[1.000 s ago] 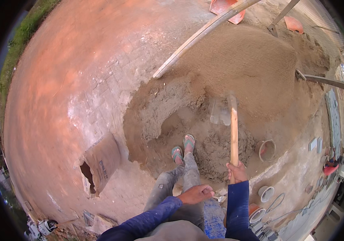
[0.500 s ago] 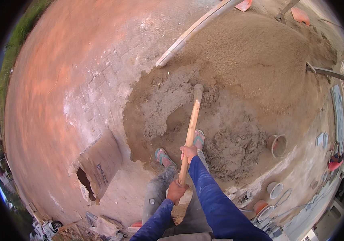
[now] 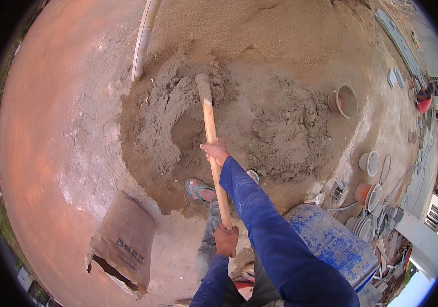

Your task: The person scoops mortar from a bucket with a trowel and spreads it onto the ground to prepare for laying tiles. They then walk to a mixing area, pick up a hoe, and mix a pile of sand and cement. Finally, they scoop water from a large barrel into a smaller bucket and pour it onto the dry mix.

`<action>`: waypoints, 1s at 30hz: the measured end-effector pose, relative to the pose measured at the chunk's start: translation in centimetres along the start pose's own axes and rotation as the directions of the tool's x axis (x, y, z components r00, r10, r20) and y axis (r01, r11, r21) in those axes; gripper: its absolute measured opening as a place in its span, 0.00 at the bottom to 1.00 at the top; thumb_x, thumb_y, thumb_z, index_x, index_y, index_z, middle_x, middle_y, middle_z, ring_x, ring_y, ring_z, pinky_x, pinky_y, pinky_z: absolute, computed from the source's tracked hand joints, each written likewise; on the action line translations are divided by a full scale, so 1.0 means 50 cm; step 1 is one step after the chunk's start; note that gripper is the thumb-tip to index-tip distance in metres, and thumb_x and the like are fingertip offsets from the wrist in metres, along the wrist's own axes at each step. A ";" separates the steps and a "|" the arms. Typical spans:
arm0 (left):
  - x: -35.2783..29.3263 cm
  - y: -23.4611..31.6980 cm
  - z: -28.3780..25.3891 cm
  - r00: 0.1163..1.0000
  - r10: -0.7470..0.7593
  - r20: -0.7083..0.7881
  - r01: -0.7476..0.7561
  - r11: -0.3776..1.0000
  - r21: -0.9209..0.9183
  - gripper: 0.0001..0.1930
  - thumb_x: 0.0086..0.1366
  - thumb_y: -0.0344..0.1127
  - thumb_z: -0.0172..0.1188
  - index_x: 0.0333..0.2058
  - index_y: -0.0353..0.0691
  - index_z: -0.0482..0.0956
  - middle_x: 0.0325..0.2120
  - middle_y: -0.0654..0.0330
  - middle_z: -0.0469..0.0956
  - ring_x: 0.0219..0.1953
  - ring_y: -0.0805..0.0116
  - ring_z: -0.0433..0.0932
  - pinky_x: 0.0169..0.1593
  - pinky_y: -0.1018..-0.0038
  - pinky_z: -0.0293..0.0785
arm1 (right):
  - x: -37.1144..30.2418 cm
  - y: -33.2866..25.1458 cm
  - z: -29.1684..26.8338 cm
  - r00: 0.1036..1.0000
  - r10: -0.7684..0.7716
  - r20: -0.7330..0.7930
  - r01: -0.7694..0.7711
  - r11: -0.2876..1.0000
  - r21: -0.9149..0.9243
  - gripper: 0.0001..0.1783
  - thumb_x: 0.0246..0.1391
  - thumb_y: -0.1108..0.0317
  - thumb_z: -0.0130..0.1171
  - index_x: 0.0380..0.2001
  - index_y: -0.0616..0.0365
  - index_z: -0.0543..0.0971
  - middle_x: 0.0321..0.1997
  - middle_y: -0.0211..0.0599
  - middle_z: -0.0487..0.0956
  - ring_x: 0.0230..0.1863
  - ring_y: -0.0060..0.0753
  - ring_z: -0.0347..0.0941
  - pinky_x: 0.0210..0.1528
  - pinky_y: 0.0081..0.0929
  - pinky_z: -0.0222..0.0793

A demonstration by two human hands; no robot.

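Both of my hands grip the long wooden handle of a hoe (image 3: 210, 123). My left hand (image 3: 226, 241) is closed round the lower end, near my legs. Farther up the handle, my right hand (image 3: 215, 150) wraps round it. The hoe's far end is caked grey and meets the wet mortar (image 3: 162, 110); its blade is hidden there. A hollow shows in the mortar left of the handle. To the right lies a rough heap of wet mortar (image 3: 293, 130). My sandalled left foot (image 3: 200, 190) stands at the near edge of the mix.
A big sand pile (image 3: 280, 30) lies beyond the mortar, with a pale pole (image 3: 142, 46) at its left. A torn paper sack (image 3: 127, 235) stands lower left. On the right are a bucket (image 3: 342, 101), a blue drum (image 3: 331, 240) and a person in red (image 3: 424, 102).
My view has swung to the right, bringing the blue drum into sight. The hoe now leans left instead of right, its far end still at the mortar. Both hands keep their hold.
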State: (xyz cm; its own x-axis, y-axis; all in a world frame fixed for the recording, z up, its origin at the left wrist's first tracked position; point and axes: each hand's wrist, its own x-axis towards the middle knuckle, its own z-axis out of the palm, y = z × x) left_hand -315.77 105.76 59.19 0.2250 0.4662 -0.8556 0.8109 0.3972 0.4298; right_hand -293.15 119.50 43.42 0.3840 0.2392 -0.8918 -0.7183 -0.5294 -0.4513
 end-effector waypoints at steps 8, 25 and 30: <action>-0.195 -0.061 0.071 1.000 0.007 0.021 -0.011 0.981 0.196 0.17 0.50 0.36 0.59 0.36 0.31 0.75 0.25 0.42 0.78 0.31 0.47 0.80 0.37 0.60 0.75 | -0.165 0.133 -0.173 0.995 0.100 -0.009 -0.097 0.979 0.181 0.15 0.45 0.70 0.68 0.28 0.56 0.69 0.17 0.29 0.70 0.13 0.21 0.66 0.12 0.24 0.64; 0.007 0.150 -0.035 0.932 0.269 0.243 -0.311 0.938 0.154 0.17 0.54 0.39 0.60 0.38 0.32 0.73 0.23 0.41 0.77 0.30 0.42 0.79 0.34 0.58 0.74 | -0.262 -0.293 -0.183 0.909 -0.402 -0.107 0.416 0.881 0.224 0.18 0.49 0.73 0.63 0.39 0.58 0.64 0.23 0.30 0.70 0.14 0.21 0.66 0.15 0.21 0.66; 0.229 0.441 -0.171 0.884 0.419 0.207 -0.442 0.893 0.084 0.18 0.53 0.38 0.62 0.38 0.33 0.70 0.19 0.58 0.74 0.18 0.70 0.74 0.23 0.70 0.71 | -0.062 -0.525 -0.023 0.871 -0.456 -0.181 0.473 0.879 0.060 0.26 0.47 0.72 0.60 0.46 0.62 0.59 0.29 0.38 0.72 0.18 0.24 0.69 0.16 0.25 0.69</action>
State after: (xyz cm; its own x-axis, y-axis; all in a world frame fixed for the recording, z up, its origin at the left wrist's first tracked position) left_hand -299.94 126.64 61.35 0.6500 0.4153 -0.6364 0.6701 0.0817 0.7378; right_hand -274.81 131.72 58.09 0.7671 0.3031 -0.5654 -0.4848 -0.3032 -0.8204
